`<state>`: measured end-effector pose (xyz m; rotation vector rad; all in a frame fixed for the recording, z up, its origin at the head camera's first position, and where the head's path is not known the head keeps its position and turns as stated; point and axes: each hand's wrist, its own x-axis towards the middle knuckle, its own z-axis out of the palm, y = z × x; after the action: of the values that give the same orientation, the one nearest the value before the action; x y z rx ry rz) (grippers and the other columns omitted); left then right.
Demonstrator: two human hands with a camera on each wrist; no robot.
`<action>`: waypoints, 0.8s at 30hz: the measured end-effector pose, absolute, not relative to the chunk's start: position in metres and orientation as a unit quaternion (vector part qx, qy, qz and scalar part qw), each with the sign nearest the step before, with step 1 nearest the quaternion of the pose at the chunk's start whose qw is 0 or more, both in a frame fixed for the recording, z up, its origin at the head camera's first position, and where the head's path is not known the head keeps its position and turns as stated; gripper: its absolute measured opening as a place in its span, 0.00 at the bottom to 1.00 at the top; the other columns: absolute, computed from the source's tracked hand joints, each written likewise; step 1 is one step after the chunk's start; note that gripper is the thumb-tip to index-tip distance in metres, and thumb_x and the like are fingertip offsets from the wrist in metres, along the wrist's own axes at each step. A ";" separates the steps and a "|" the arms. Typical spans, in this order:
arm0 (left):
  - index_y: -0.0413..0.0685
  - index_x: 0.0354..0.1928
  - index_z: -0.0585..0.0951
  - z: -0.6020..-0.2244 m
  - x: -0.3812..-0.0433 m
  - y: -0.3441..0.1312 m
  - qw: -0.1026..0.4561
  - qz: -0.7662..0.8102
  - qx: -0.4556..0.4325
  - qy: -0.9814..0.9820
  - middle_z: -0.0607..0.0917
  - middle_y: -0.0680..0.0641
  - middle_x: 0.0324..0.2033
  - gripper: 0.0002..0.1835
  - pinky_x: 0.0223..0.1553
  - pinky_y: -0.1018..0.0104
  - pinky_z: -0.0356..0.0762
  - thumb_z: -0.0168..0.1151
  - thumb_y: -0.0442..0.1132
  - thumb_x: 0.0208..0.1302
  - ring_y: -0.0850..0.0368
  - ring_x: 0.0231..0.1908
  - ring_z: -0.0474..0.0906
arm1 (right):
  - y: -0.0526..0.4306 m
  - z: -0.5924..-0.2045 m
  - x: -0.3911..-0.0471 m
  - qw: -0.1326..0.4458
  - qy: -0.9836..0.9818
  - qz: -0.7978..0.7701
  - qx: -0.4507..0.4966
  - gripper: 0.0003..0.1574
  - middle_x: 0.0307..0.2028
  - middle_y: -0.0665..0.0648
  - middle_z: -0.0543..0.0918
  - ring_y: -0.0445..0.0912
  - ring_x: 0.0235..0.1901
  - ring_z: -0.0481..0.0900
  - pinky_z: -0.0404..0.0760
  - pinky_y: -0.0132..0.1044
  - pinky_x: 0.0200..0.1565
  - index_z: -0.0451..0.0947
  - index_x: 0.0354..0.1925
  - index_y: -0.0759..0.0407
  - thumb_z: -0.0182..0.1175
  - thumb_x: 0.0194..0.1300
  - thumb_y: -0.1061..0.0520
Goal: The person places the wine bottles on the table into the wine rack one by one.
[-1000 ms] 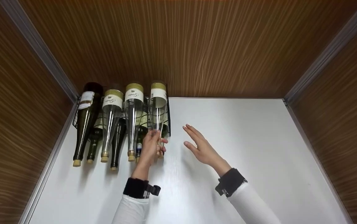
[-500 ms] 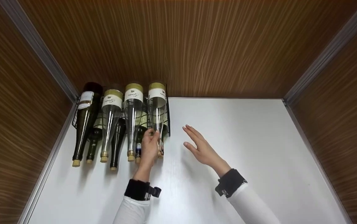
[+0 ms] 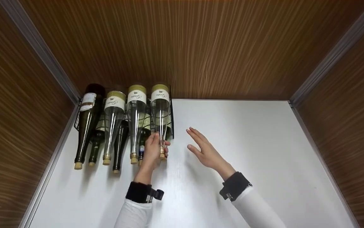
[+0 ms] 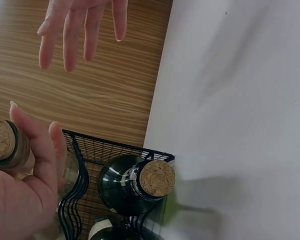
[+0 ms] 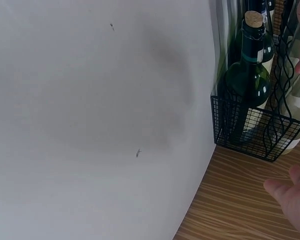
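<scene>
My left hand (image 3: 152, 151) grips the neck of the rightmost clear wine bottle (image 3: 160, 106), which lies in the top row with its corked neck toward me. In the left wrist view the cork (image 4: 1, 139) shows beside the curled fingers, and part of the neck is hidden by the hand. The bottle's white and gold label faces up. To the right, my right hand (image 3: 209, 155) hovers over the white surface, its fingers straight and holding nothing. A black wire rack (image 3: 172, 123) bears the bottles.
Two more clear bottles (image 3: 134, 126) and a dark bottle (image 3: 88, 133) lie left in the top row. Several green and dark bottles (image 5: 247, 82) fill the lower row, corks outward. Wood-grain panels (image 3: 226, 47) enclose the white surface (image 3: 248, 133) at the back and sides.
The held bottle has turned about its length, bringing its label lettering face up, and its base has shifted slightly left. My left fingers have changed their hold on the neck. The right hand stays put.
</scene>
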<state>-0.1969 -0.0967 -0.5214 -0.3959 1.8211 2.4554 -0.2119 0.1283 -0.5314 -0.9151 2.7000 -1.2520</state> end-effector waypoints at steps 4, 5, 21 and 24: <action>0.34 0.64 0.63 -0.521 -0.196 -0.095 0.029 0.794 -0.127 0.593 0.81 0.40 0.29 0.20 0.15 0.68 0.75 0.32 0.41 0.81 0.59 0.16 0.73 | 0.129 -0.532 -0.212 0.012 0.867 -0.400 -0.296 0.37 0.75 0.55 0.53 0.52 0.74 0.49 0.53 0.52 0.70 0.53 0.77 0.53 0.48 0.77 0.44; 0.34 0.66 0.61 -0.522 -0.196 -0.095 0.028 0.794 -0.127 0.594 0.81 0.40 0.29 0.21 0.16 0.68 0.76 0.32 0.40 0.81 0.58 0.16 0.74 | 0.129 -0.532 -0.212 0.011 0.867 -0.399 -0.297 0.37 0.75 0.55 0.53 0.52 0.74 0.49 0.53 0.52 0.70 0.53 0.77 0.52 0.48 0.77 0.43; 0.32 0.73 0.54 -0.515 -0.191 -0.098 -0.014 0.667 -0.093 0.739 0.79 0.34 0.45 0.31 0.41 0.53 0.82 0.39 0.48 0.80 0.43 0.38 0.83 | 0.135 -0.532 -0.213 0.005 0.869 -0.400 -0.290 0.37 0.75 0.56 0.53 0.52 0.74 0.48 0.52 0.52 0.70 0.53 0.77 0.51 0.48 0.77 0.44; 0.33 0.75 0.47 -0.508 -0.187 -0.100 -0.011 0.588 -0.084 0.805 0.75 0.34 0.57 0.37 0.55 0.48 0.73 0.41 0.51 0.79 0.41 0.52 0.77 | 0.137 -0.531 -0.212 0.004 0.872 -0.396 -0.288 0.37 0.75 0.56 0.53 0.53 0.74 0.48 0.51 0.53 0.70 0.53 0.77 0.51 0.48 0.77 0.44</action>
<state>-0.1871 -0.1005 -0.5084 -0.2654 2.5463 1.8589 -0.2124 0.1369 -0.5307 -0.9022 2.7320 -1.2411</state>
